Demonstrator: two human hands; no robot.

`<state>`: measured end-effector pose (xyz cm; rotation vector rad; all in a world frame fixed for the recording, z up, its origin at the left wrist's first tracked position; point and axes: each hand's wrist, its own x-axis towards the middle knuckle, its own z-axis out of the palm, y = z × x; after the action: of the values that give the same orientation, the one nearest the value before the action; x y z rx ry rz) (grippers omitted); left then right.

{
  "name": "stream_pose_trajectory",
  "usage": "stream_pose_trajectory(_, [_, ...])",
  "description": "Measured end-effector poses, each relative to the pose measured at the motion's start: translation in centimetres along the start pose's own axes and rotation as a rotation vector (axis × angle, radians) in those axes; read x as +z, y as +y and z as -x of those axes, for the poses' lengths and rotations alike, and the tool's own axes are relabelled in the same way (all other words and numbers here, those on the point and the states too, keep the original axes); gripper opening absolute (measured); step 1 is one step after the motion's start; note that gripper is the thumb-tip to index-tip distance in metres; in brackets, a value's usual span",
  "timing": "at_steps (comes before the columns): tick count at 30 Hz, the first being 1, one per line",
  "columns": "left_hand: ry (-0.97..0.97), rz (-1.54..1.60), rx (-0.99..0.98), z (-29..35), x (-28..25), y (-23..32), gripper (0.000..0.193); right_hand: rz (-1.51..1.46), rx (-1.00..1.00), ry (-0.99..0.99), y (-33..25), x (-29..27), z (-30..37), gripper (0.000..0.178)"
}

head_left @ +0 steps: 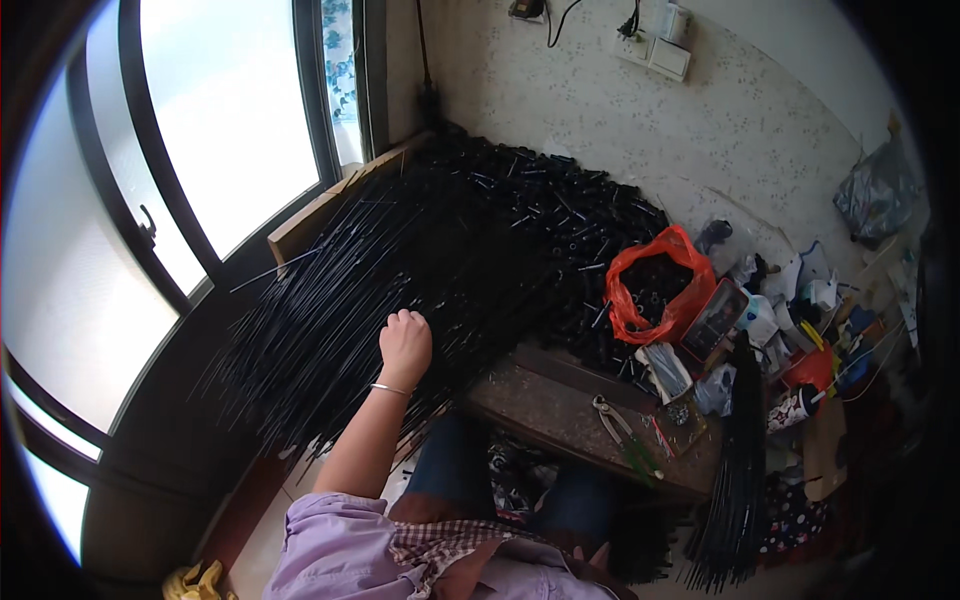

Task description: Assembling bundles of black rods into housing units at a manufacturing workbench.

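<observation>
My left hand (406,345), with a silver bangle at the wrist, reaches out over a large heap of thin black rods (310,330). Its fingers are curled closed at the rods' near side, and whatever they grip is hidden beneath the hand. Many of the rods lie roughly side by side, their ends fanning toward the lower left. Low in the view, by my lap, a small part of my right hand (600,555) shows; most of it is hidden, so its grip cannot be made out.
Short black tubes (560,200) pile up behind the rods. A red plastic bag (623,290) holds dark pieces. Green-handled pincers (625,438) lie on the worn wooden bench (530,400). A bundle of black strands (735,470) hangs at its right. Windows (220,110) stand left.
</observation>
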<state>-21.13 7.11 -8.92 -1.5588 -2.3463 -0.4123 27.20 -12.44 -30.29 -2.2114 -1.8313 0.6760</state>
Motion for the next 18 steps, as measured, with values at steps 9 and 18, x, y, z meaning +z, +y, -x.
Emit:
stream_pose_trajectory(9, [-0.247,0.147,-0.033,-1.2,0.7,-0.3,0.008,0.032,-0.001,-0.364,-7.8,-10.8,-1.3,0.048])
stream_pose_trajectory(18, [-0.064,0.189,-0.077,-1.4,-2.1,1.2,0.019,0.038,-0.971,0.359,-19.7,-18.0,-12.2,0.030])
